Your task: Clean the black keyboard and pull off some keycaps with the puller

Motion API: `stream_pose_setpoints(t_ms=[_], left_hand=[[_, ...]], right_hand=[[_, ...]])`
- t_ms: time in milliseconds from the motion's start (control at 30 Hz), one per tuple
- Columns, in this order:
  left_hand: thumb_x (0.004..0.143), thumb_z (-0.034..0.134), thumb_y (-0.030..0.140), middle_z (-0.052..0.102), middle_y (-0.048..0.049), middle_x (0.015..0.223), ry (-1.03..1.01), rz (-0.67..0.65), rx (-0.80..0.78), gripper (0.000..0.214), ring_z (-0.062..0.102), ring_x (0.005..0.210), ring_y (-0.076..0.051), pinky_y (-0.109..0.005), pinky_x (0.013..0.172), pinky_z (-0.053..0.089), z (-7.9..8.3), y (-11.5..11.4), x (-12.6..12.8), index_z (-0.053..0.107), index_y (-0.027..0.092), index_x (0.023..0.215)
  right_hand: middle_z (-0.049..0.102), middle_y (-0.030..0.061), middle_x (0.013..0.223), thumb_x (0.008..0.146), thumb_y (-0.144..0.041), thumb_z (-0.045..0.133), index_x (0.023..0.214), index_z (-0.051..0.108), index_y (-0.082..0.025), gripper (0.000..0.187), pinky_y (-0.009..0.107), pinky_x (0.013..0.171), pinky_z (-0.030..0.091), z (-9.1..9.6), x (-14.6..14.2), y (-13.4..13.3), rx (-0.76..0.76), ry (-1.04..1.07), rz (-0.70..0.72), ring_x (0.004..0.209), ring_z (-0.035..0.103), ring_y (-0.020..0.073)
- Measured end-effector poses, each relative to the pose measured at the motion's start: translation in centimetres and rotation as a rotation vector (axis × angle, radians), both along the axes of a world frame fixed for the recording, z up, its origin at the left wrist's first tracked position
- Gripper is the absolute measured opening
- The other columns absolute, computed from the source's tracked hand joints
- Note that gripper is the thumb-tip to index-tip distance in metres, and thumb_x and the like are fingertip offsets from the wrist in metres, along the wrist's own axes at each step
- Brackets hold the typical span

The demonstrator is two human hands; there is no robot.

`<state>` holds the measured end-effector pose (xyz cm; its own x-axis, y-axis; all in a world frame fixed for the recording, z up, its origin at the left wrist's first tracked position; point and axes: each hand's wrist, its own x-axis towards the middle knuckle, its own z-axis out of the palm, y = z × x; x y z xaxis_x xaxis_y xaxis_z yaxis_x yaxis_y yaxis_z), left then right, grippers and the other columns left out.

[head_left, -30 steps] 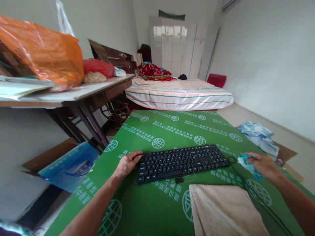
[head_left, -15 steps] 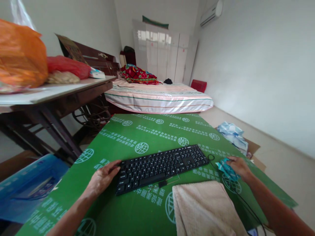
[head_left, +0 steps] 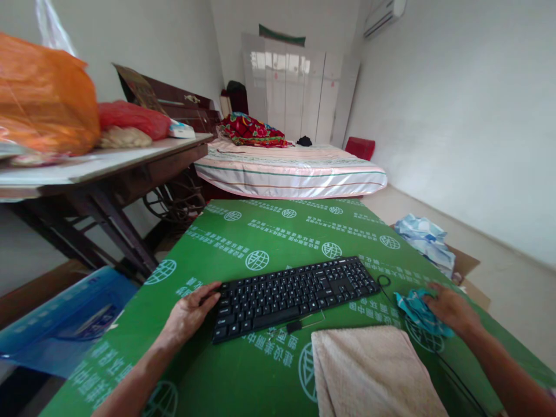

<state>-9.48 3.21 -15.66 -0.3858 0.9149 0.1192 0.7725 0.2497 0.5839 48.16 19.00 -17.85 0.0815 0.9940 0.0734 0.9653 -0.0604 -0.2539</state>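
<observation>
A black keyboard point(head_left: 295, 291) lies slantwise on a green printed sheet point(head_left: 282, 231) that covers the table. My left hand point(head_left: 191, 310) rests at the keyboard's left end, fingers curled against its edge. My right hand point(head_left: 452, 310) lies to the right of the keyboard, closed on a crumpled blue-and-white cloth point(head_left: 417, 310). The keyboard's black cable point(head_left: 384, 281) loops beside the cloth and runs under my right forearm. A beige towel point(head_left: 373, 370) lies folded in front of the keyboard.
A wooden side table point(head_left: 130, 168) at the left carries an orange bag point(head_left: 43, 110) and a red bag point(head_left: 132, 119). A blue box point(head_left: 65, 318) lies on the floor below it. A bed point(head_left: 295, 171) stands behind. A cardboard box with blue wrappers point(head_left: 423, 237) sits at the right.
The view swung sideways and back a little. My right hand with the blue cloth has stayed beside the keyboard's right end, shifting slightly. My left hand stays at the keyboard's left end.
</observation>
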Motion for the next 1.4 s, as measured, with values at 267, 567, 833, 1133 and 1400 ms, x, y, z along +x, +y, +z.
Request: stream_pose_setpoints(t_ms=[267,567,833,1133,1400], left_hand=[[0.074,0.049,0.049,0.069,-0.0042,0.112,-0.038,0.018,-0.006,0.051,0.064,0.102,-0.023,-0.028,0.092,0.05,0.5,0.0,1.0,0.066,0.018,0.111],[0.077,0.048,0.05,0.068,-0.005,0.114,-0.084,0.009,0.011,0.052,0.064,0.103,-0.023,-0.03,0.095,0.048,-0.3,-0.3,0.8,0.064,0.017,0.113],[0.076,0.047,0.052,0.07,-0.0059,0.109,-0.058,0.0,0.071,0.052,0.065,0.099,-0.024,-0.031,0.089,0.052,-0.7,-0.4,1.0,0.066,0.017,0.109],[0.075,0.049,0.051,0.071,-0.0032,0.108,-0.016,0.012,0.055,0.048,0.066,0.098,-0.024,-0.03,0.089,0.052,-0.1,-0.3,1.1,0.068,0.02,0.107],[0.072,0.049,0.052,0.069,0.0028,0.113,0.058,0.071,-0.029,0.05,0.063,0.105,-0.024,-0.035,0.097,0.047,-0.9,0.5,-0.4,0.066,0.024,0.11]], right_hand=[[0.06,0.0163,0.117,0.083,-0.024,0.038,0.123,0.055,-0.009,0.046,0.041,0.089,0.044,2.0,-6.6,-4.3,0.135,-0.304,0.27,0.105,0.057,0.0301],[0.062,0.0152,0.117,0.087,-0.028,0.043,0.112,0.065,-0.012,0.036,0.046,0.098,0.035,3.2,-16.1,-5.9,0.363,-0.255,0.526,0.11,0.053,0.0297],[0.057,0.0189,0.126,0.087,-0.049,0.046,0.121,0.059,-0.01,0.054,0.047,0.097,0.037,0.2,-18.3,-3.1,0.356,-0.212,0.596,0.119,0.047,0.0321],[0.05,0.0202,0.134,0.088,-0.05,0.043,0.125,0.056,-0.011,0.056,0.046,0.098,0.036,-1.4,-18.6,-3.1,0.281,-0.183,0.537,0.123,0.044,0.0326],[0.041,0.0186,0.142,0.088,-0.054,0.043,0.131,0.049,-0.013,0.06,0.048,0.104,0.026,0.9,-19.4,-3.2,0.135,-0.101,0.458,0.131,0.034,0.0326]])
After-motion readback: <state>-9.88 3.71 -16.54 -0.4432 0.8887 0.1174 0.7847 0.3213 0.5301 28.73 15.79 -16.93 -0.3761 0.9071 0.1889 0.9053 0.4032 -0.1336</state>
